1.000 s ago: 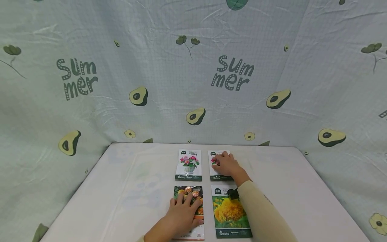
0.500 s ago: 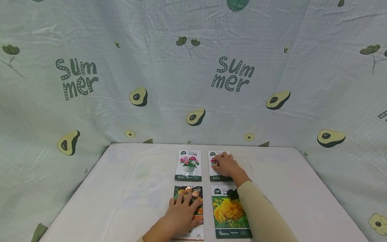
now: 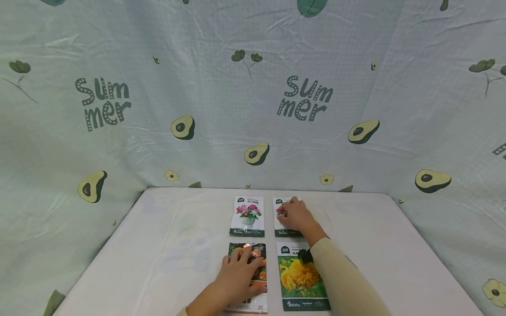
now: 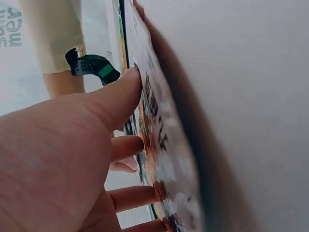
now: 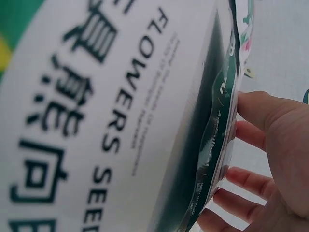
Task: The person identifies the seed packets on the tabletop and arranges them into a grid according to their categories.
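Observation:
In the head view, my left hand [image 3: 237,276] rests with spread fingers on a flower seed packet [image 3: 258,303] with an orange-flower picture. The left wrist view shows the thumb [image 4: 123,92] and fingertips touching this packet's face [image 4: 154,121]. Farther away, my right hand [image 3: 295,216] lies over a white seed packet [image 3: 280,223] with pink flowers and a dark green band. Its fingertips touch that packet in the right wrist view, and the hand [image 5: 294,150] covers part of the print in the head view.
A white packet with potted pink flowers [image 3: 247,215] lies at the back left. Under my right forearm is a yellow-flower packet [image 3: 300,276]. All lie on a white table [image 3: 189,263], before a hanging cloth [image 3: 213,87] with avocado prints.

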Motion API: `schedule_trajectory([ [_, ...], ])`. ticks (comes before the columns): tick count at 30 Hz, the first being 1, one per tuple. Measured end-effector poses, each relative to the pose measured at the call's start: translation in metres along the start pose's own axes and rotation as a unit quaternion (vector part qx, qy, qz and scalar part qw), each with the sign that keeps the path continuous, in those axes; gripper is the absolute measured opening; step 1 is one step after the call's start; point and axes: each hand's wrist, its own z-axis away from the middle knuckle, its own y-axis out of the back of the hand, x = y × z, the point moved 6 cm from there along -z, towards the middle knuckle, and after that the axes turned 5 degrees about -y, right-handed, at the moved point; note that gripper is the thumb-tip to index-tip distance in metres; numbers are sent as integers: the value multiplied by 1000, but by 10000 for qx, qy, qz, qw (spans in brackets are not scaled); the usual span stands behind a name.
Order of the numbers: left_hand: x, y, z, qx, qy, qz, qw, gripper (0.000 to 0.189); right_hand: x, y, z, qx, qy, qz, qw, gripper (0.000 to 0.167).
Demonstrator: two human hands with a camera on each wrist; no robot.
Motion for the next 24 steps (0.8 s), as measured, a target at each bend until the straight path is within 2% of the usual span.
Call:
schedule_trajectory([
  [8, 3, 6, -1, -15, 38, 102, 9999, 60, 0, 3, 4, 100, 14, 88, 9999, 40],
  [13, -3, 9, -3, 290, -76, 168, 9994, 61, 2, 4, 5, 135, 9, 36, 9999, 45],
  [19, -29, 24, -5, 1052, -322, 666, 9917, 47, 12, 5, 6, 252, 113, -276, 9992, 49],
  [22, -48, 35, -6, 1524, -233, 616, 9861, 43, 25, 5, 6, 339, 169, -441, 9983, 50],
  [24, -64, 42, -7, 1788, -10, 465, 9828, 40, 34, 7, 6, 371, 314, -631, 9968, 51],
])
